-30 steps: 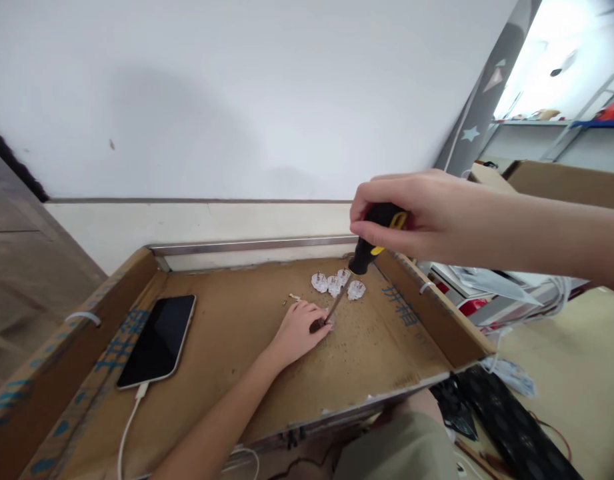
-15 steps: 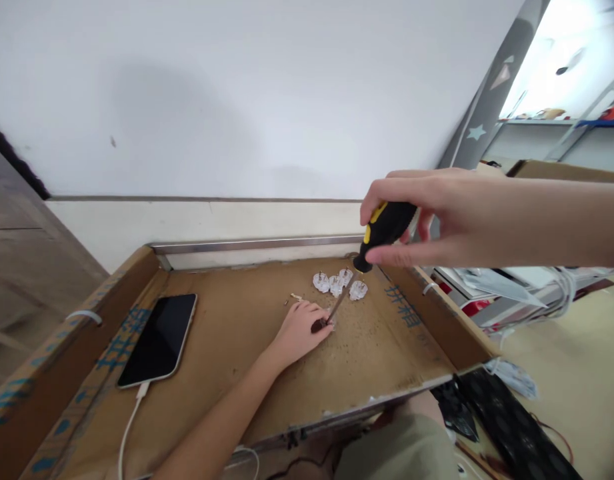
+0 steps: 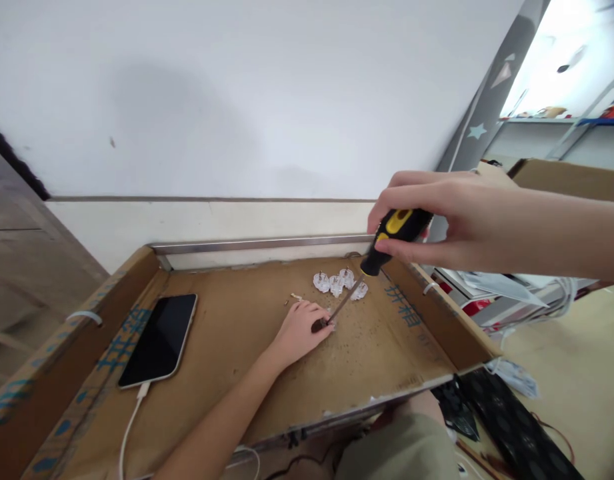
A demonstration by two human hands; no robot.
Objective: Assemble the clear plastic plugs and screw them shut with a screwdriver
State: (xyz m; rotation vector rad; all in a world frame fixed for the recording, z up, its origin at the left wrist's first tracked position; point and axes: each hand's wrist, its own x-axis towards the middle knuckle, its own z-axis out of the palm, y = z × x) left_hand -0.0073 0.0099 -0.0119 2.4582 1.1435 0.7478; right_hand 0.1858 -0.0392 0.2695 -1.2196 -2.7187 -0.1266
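Black-and-yellow screwdriver [image 3: 381,243] slanted down across the cardboard tray [image 3: 237,333], handle clasped by the right hand [image 3: 437,217], fingers curled around it. Metal tip down at the left hand [image 3: 299,330], fingers pinched on a small part too small to identify, near the tray's middle. Four clear plastic plugs [image 3: 339,282] clustered just behind that hand, toward the tray's far wall; one small brass piece [image 3: 293,298] beside them. Blue printed characters on the tray's side walls, not legible. One smartphone [image 3: 159,340], screen dark, at the tray's left side, white cable [image 3: 129,427] plugged in.
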